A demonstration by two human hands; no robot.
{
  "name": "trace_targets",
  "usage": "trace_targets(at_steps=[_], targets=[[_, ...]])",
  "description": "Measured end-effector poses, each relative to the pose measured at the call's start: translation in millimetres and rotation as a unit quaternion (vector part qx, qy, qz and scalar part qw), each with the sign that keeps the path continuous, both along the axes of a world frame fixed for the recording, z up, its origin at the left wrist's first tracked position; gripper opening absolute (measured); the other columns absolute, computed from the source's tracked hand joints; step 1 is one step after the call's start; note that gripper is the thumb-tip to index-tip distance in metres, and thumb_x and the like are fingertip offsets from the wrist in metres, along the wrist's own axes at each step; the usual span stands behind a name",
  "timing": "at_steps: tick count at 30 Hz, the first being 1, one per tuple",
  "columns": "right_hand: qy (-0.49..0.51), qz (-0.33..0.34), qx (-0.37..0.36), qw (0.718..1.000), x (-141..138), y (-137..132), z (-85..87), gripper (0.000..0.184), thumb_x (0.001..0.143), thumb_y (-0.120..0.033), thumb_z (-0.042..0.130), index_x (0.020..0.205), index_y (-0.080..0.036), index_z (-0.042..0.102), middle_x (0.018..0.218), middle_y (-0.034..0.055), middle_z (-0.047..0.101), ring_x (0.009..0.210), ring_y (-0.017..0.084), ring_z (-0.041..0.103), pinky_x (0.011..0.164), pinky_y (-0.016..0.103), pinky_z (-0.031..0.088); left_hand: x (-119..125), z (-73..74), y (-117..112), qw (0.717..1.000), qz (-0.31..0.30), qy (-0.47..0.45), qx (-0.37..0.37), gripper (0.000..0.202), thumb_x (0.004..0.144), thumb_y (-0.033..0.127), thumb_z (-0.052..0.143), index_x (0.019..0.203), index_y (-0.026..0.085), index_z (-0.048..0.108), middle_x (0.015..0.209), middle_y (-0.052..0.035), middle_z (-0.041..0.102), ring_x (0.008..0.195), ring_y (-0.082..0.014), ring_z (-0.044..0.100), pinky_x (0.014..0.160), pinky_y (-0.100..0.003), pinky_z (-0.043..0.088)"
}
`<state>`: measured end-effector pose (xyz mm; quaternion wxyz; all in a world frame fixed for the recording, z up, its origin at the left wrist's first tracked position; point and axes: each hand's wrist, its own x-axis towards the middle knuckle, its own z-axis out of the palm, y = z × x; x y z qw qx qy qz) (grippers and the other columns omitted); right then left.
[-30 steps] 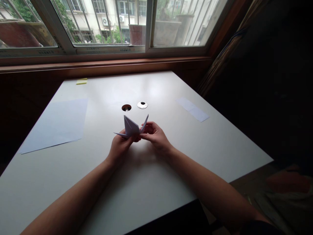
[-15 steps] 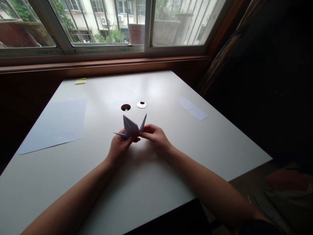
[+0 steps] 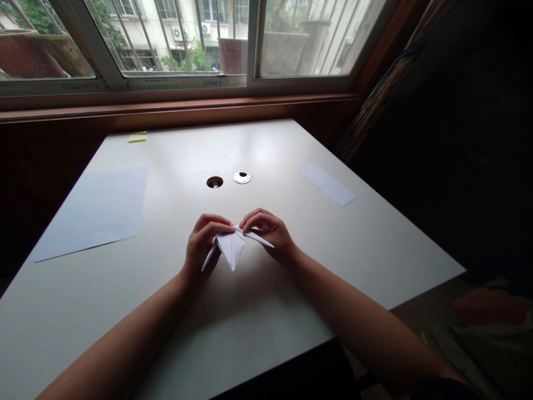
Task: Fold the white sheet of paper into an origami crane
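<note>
Head view: pinching folded paper (image 3: 230, 243) at far edge with left hand (image 3: 200, 240) and right hand (image 3: 271, 232), grasping from both sides. Held between both, apparently above table (image 3: 266, 322), equally near each. Middle flap (image 3: 233, 260) aimed lengthwise toward near side.

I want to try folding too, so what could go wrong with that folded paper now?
The folded paper might tear or crumple if the left hand and right hand pull apart, because the fingers of both pinch it. Its pointed middle flap might bend if pressed against the white table, since it sticks out freely.
</note>
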<state>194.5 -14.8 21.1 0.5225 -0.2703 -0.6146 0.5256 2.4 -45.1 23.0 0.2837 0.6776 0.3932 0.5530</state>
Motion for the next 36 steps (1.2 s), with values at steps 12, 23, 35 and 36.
trace_targets(at_steps=[12, 23, 35, 36], targets=[[-0.028, 0.036, -0.035, 0.998, 10.1, -2.3, 8.4, 0.011, 0.085, -0.029, 0.070, 0.080, -0.022, 0.075, 0.100, 0.0059, 0.062, 0.096, 0.022, 0.062, 0.088, 0.039, 0.052, 2.7, -8.4, 0.0, 0.998, -0.020, -0.020, 0.048, 0.008, 0.083, 0.020, 0.075, 0.087, 0.026, 0.077, 0.105, -0.0048, 0.052, 0.097, -0.0217, 0.067, 0.084, -0.038, 0.059], [0.037, 0.115, -0.181, 0.976, 0.7, 2.5, -5.7, 0.036, 0.076, -0.036, 0.082, 0.101, -0.021, 0.061, 0.074, -0.0036, 0.062, 0.059, 0.012, 0.060, 0.057, 0.027, 0.050, 0.7, -9.1, 4.2, 0.997, 0.006, 0.023, 0.078, 0.010, 0.084, 0.021, 0.074, 0.093, 0.026, 0.074, 0.110, -0.0058, 0.052, 0.102, -0.0215, 0.064, 0.088, -0.039, 0.058], [0.007, 0.016, -0.144, 0.989, 2.9, 3.3, -4.4, 0.033, 0.078, -0.038, 0.080, 0.099, -0.022, 0.061, 0.077, -0.0015, 0.065, 0.062, 0.013, 0.061, 0.061, 0.030, 0.051, -3.2, -12.9, 13.6, 0.940, -0.107, -0.205, -0.250, 0.024, 0.091, 0.038, 0.064, 0.103, 0.018, 0.066, 0.095, -0.0069, 0.071, 0.084, -0.0189, 0.069, 0.079, -0.033, 0.055], [0.006, 0.012, -0.143, 0.990, 3.1, 3.6, -4.5, 0.033, 0.078, -0.038, 0.080, 0.099, -0.022, 0.061, 0.076, -0.0015, 0.065, 0.062, 0.013, 0.061, 0.062, 0.030, 0.051, -3.5, -12.4, 14.6, 0.932, -0.118, -0.221, -0.263, 0.024, 0.092, 0.039, 0.062, 0.101, 0.017, 0.066, 0.096, -0.0079, 0.072, 0.085, -0.0207, 0.070, 0.081, -0.036, 0.055]])
